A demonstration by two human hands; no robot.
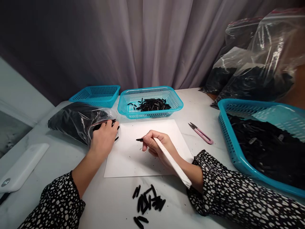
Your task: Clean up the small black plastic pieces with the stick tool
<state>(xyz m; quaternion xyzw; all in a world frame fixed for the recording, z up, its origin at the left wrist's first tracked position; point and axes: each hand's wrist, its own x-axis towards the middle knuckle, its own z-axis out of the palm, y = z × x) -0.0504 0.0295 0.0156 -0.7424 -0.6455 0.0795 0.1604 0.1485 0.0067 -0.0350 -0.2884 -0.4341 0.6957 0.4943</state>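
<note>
My left hand (103, 135) reaches into the mouth of a clear plastic bag (71, 121) lying on its side, full of small black strips. Its fingers are bent down over black strips (116, 138) at the opening, and their tips are partly hidden. Over a white paper sheet (143, 165), my right hand (157, 144) grips a slim tool with a white-wrapped handle (175, 163), held like a pen. A thin black tip (139, 140) sticks out left of the fingers; whether it belongs to the tool or is a separate piece, I cannot tell.
Loose black strips (149, 202) lie in front of the paper. Behind it stands a blue basket (121, 108) partly filled with black pieces, beside another blue basket (95, 101). Pink thread snips (201, 133), a large blue basket (234, 156) and zip bags (257, 79) are at right; a white device (26, 167) at left.
</note>
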